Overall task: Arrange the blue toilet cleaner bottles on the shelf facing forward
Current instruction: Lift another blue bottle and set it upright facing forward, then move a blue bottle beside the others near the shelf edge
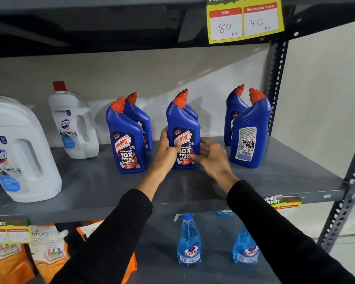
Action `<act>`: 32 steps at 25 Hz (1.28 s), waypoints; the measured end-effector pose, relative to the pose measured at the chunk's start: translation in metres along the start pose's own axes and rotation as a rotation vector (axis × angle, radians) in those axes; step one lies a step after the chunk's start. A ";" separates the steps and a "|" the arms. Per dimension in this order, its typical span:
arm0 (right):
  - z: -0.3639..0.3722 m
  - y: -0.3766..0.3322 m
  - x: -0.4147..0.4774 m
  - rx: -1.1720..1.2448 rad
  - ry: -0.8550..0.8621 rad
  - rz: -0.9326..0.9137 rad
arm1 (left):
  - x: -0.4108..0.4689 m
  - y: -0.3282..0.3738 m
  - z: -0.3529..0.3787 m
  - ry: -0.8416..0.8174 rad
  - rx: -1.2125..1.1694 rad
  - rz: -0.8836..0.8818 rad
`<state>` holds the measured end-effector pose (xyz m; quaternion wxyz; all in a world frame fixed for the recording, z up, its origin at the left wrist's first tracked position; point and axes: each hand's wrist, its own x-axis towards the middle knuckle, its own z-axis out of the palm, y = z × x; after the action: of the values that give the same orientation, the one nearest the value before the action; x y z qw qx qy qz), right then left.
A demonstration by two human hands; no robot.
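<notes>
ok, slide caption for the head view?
Both hands turn the middle blue toilet cleaner bottle forward on the grey metal shelf.

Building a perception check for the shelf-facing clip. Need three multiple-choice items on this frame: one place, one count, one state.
1. Where does the blue bottle showing its back label stand?
A. Far left of the shelf
B. Front right of the blue group
C. On the lower shelf

2. How many white Domex jugs stand on the grey shelf?
A. Two
B. Four
C. None

3. What is the left hand doing?
A. Resting flat on the shelf
B. Holding a spray bottle
C. Gripping the middle front Harpic bottle

Answers:
1 B, its barcode side faces out at the right of the group, near the upright.
2 A, one large jug is at the left edge and another jug is behind it.
3 C, its thumb lies across the front label, and the right hand is open beside the bottle.
</notes>
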<state>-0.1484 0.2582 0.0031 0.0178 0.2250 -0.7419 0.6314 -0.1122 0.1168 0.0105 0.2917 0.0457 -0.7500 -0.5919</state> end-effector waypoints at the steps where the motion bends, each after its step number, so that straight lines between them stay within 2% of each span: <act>1: -0.006 -0.006 -0.002 -0.013 0.018 -0.053 | -0.004 0.001 0.003 0.090 0.159 0.090; 3: -0.022 -0.019 -0.006 -0.122 0.161 -0.210 | -0.013 0.010 0.017 0.332 0.368 0.319; 4: -0.031 -0.025 -0.007 -0.173 0.260 -0.300 | -0.017 0.019 0.026 0.418 0.384 0.444; 5: -0.041 -0.030 -0.010 -0.202 0.357 -0.376 | -0.018 0.028 0.038 0.435 0.371 0.566; 7: -0.059 -0.031 -0.013 -0.221 0.514 -0.483 | -0.016 0.036 0.064 0.319 0.322 0.728; 8: -0.070 -0.028 -0.013 -0.237 0.583 -0.500 | -0.014 0.039 0.081 0.215 0.271 0.729; 10: -0.086 -0.017 -0.011 -0.244 0.676 -0.457 | -0.011 0.038 0.108 0.073 0.148 0.566; 12: -0.105 -0.001 -0.009 -0.252 0.690 -0.342 | -0.012 0.039 0.135 -0.002 0.023 0.277; 15: -0.122 0.022 -0.008 -0.254 0.522 -0.092 | -0.005 0.029 0.163 -0.057 -0.067 -0.130; 17: -0.127 0.034 -0.006 -0.260 0.389 0.004 | -0.003 0.020 0.174 -0.052 -0.050 -0.244; 20: -0.127 0.039 -0.006 -0.281 0.383 -0.045 | -0.005 0.017 0.179 -0.030 -0.011 -0.248; 24: -0.128 0.023 -0.004 -0.224 0.387 -0.126 | 0.003 0.033 0.178 -0.003 -0.033 -0.110; 26: -0.127 0.010 0.000 -0.242 0.449 -0.185 | 0.003 0.044 0.180 -0.080 -0.065 -0.032; 29: -0.125 -0.001 0.001 -0.398 0.506 -0.262 | -0.002 0.060 0.188 -0.150 -0.187 0.034; 32: -0.128 0.000 -0.001 -0.281 0.378 -0.330 | 0.008 0.063 0.179 -0.090 -0.325 -0.010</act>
<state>-0.1804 0.3794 0.0292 0.2894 0.2160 -0.7591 0.5416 -0.1890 0.2861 0.0483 0.2584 -0.0249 -0.6563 -0.7084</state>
